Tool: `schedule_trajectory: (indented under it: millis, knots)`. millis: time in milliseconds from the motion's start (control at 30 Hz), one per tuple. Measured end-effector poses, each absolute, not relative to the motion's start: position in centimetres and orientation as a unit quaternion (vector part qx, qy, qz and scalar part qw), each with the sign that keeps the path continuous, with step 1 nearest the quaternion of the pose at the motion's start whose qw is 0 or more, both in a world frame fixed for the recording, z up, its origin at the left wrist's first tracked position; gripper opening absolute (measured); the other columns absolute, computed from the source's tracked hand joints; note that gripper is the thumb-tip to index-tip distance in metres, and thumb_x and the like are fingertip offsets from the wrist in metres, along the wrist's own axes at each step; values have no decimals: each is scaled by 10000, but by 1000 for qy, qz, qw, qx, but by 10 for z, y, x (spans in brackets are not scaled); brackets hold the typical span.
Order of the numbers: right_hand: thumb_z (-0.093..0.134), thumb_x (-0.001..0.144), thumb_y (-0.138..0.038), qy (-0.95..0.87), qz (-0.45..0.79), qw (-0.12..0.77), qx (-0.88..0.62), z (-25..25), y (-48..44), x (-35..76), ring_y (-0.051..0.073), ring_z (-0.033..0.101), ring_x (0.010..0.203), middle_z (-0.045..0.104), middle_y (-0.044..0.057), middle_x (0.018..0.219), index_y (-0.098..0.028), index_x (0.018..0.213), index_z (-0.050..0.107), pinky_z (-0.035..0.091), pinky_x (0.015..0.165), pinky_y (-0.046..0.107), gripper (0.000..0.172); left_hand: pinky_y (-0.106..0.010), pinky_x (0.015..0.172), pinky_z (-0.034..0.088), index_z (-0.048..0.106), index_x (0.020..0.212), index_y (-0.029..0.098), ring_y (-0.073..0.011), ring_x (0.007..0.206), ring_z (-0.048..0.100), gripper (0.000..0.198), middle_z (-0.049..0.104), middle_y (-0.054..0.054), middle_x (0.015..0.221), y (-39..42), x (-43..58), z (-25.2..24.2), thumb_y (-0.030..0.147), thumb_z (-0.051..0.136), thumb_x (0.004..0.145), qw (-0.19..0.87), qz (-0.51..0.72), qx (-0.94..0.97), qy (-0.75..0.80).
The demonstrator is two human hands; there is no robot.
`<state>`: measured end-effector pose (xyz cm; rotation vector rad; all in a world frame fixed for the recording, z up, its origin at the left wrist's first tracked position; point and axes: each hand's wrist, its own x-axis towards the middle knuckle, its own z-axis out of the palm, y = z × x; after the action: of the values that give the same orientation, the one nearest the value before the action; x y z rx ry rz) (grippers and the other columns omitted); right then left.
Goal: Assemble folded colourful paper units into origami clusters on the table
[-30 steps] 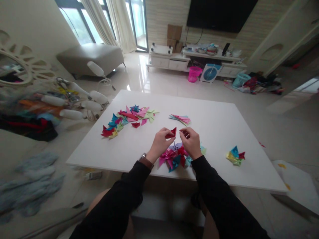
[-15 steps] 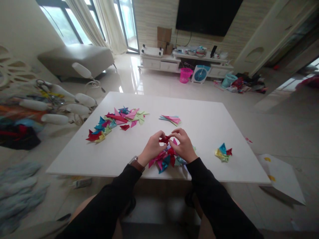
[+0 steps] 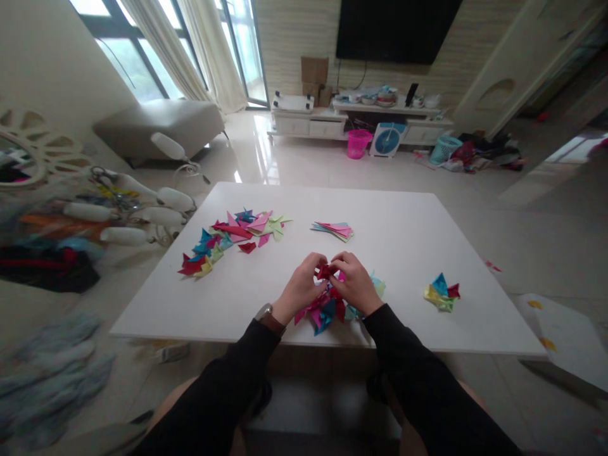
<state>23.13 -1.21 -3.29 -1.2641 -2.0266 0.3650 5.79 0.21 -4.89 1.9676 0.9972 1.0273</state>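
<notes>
Between my two hands is a small red folded paper piece (image 3: 323, 272), held by the fingertips above the table. My left hand (image 3: 304, 282) pinches its left side, and my right hand (image 3: 352, 282) grips its right side. Right below them lies a pile of colourful folded paper pieces (image 3: 325, 316), pink, red, blue and pale green, partly hidden by my hands. Beyond my hands rests a fanned stack of thin folded paper strips (image 3: 336, 230). The exact shape of the held piece is partly covered by my fingers.
On the white table (image 3: 380, 215), a larger heap of folded paper pieces (image 3: 237, 231) lies at the left. A small cluster of folded paper (image 3: 441, 294) sits at the right. A lamp with white shades (image 3: 173, 199) stands beyond the table's left edge.
The view has shifted slightly, so everything appears a little to the right. My fingers have drawn closer together around the red paper piece, which both hands still hold.
</notes>
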Motion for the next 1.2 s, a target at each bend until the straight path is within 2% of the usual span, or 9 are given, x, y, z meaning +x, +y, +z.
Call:
schedule_trajectory:
  millis: [100,233,400,533,700,900,1067,1200]
  knots:
    - [657,830,-97,-789,140,345,-489,-34,-12,231,242,563,924,588,57,927,-216,822,654,484,822,379,119,-295,801,561,533,1037,222,-168,970,613,372,550,-33,1060,3,54,-49,26,619,733,349,393,760,383]
    - [642,833,-120,-771,134,344,-519,-34,-13,242,223,561,879,569,43,878,-214,792,651,467,804,356,102,-271,760,575,527,1176,242,-153,985,639,499,503,-51,1202,6,48,-45,53,665,736,356,398,743,403]
    - [616,839,-144,-741,132,319,-576,-40,-19,282,181,578,802,596,18,811,-205,764,632,437,761,297,98,-270,724,583,538,1160,224,-139,926,663,446,501,-47,1207,14,43,-41,86,649,750,349,394,731,436]
    - [619,848,-229,-690,88,246,-675,-44,-31,340,161,571,735,640,10,777,-200,745,634,396,719,275,108,-292,716,598,556,1137,212,-152,905,682,386,505,-59,1207,18,42,-40,137,631,766,351,384,721,458]
    - [638,811,-295,-595,88,93,-793,-51,-53,421,168,597,734,704,33,787,-198,760,706,368,657,262,129,-299,701,603,572,1117,198,-154,875,688,337,507,-63,1197,20,47,-40,183,620,784,347,390,719,460]
    - [699,754,-332,-521,132,-83,-839,-63,-74,477,216,664,794,734,66,848,-239,856,776,417,662,278,158,-286,697,599,594,1088,192,-139,846,688,287,509,-49,1161,24,59,-47,184,611,802,353,376,728,452]
    - [685,784,-352,-485,126,-128,-856,-68,-74,488,278,700,923,752,112,1003,-255,922,771,472,739,325,189,-284,701,595,609,1060,192,-125,821,667,234,520,-44,1137,28,66,-49,180,590,827,354,373,733,446]
    - [665,788,-347,-456,126,-135,-871,-69,-74,491,289,704,952,745,114,1056,-263,930,760,480,759,347,191,-277,697,585,620,1039,192,-123,812,655,219,537,-46,1127,31,65,-49,165,577,827,352,367,737,446]
